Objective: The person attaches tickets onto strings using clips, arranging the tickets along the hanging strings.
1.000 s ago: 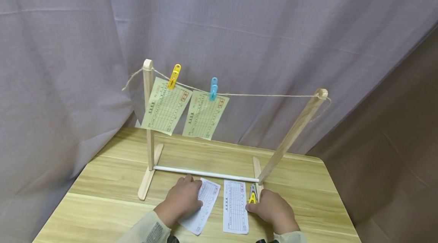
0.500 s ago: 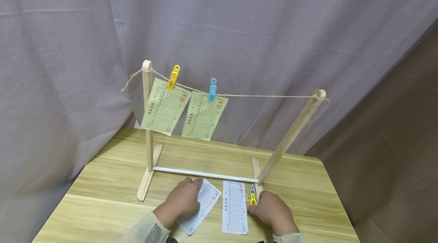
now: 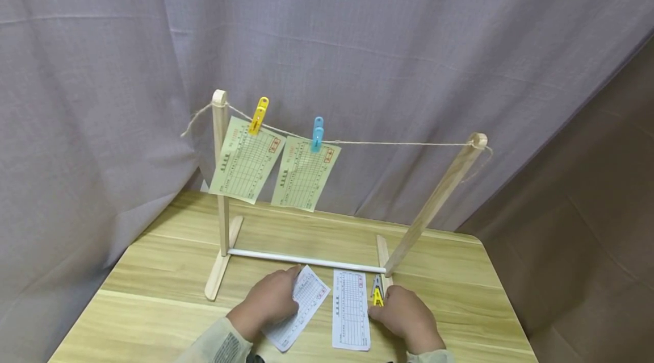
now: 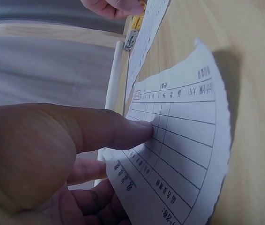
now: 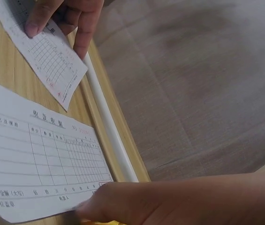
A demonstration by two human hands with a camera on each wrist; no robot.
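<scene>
My left hand [image 3: 273, 297] pinches a white receipt slip [image 3: 309, 295], its thumb lying across the printed face in the left wrist view and fingers beneath. The slip bends up from the table there. Beside it, a second white receipt slip [image 3: 351, 312] lies flat. To the right of that slip, my right hand [image 3: 409, 314] grips a yellow clothespin [image 3: 378, 297] between thumb and fingers; the hand hides part of it. Just beyond the yellow one is a grey clothespin [image 3: 377, 282]. Only a sliver of yellow shows under the thumb in the right wrist view.
A wooden stand carries a string [image 3: 398, 142] between its left post [image 3: 223, 226] and right post [image 3: 434, 204]. A yellow clothespin [image 3: 259, 116] and a blue clothespin [image 3: 317, 134] hold two green slips on it. A white rod [image 3: 306, 261] joins the feet.
The slip in my left hand has turned slightly clockwise, its far end shifting right. My right hand stays nearly in place beside the clothespins.
</scene>
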